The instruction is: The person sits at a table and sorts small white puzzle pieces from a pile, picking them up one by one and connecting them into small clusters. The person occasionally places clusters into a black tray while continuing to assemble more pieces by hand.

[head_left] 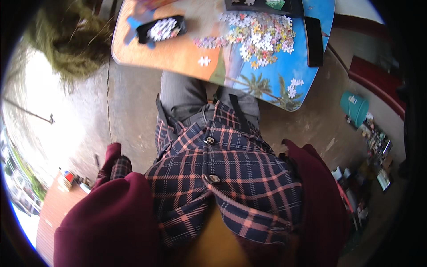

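Neither of my hands shows. Maroon sleeves lie at my sides, the left one (106, 218) and the right one (320, 191), and what lies past them is hidden. Ahead of my lap stands a small table (178, 55) with a beach and palm tree picture on its top. A loose heap of jigsaw puzzle pieces (267, 38), many white side up, spreads over its middle and right. A small black container (142, 36) at the left holds more pieces. One white puzzle piece (204, 61) lies apart near the front edge, and a few joined pieces (292, 90) sit at the right corner.
A black smartphone (314, 42) rests along the table's right edge. Behind the heap is a dark tray (295, 8) with a few pieces. A teal bucket (354, 109) and clutter (378, 142) stand on the floor at right. A reddish-brown surface (58, 213) is at lower left.
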The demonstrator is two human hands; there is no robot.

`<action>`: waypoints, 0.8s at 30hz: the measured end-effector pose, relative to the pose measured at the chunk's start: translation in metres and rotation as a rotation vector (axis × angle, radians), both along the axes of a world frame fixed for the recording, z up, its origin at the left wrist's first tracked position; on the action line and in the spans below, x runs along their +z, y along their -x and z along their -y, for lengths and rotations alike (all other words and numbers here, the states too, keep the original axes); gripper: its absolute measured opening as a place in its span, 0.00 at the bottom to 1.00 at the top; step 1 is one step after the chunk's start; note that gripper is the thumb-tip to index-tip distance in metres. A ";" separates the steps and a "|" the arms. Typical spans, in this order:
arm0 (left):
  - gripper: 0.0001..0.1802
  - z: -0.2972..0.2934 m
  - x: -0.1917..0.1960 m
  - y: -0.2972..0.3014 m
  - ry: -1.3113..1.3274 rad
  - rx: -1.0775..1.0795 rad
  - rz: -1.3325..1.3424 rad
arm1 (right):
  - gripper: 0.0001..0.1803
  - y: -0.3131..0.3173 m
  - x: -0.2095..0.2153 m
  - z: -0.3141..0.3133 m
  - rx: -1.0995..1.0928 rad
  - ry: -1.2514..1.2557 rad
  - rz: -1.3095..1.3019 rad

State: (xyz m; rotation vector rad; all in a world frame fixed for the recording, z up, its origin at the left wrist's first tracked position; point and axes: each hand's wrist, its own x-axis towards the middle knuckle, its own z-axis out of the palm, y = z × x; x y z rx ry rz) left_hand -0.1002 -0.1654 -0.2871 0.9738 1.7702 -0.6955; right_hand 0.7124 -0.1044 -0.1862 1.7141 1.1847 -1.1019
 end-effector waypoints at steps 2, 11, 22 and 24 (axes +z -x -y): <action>0.20 0.027 -0.011 0.030 0.003 -0.043 -0.049 | 0.14 -0.018 -0.015 -0.001 0.096 -0.015 -0.007; 0.16 -0.156 0.020 0.026 -1.040 0.475 -0.012 | 0.16 0.001 -0.032 -0.168 0.527 -0.261 -0.172; 0.14 -0.354 0.310 -0.224 -1.323 0.486 1.008 | 0.15 0.152 0.176 -0.253 -0.227 -0.653 -1.048; 0.17 -0.371 0.320 -0.251 -1.083 0.664 1.282 | 0.14 0.169 0.196 -0.260 -0.161 -0.681 -1.014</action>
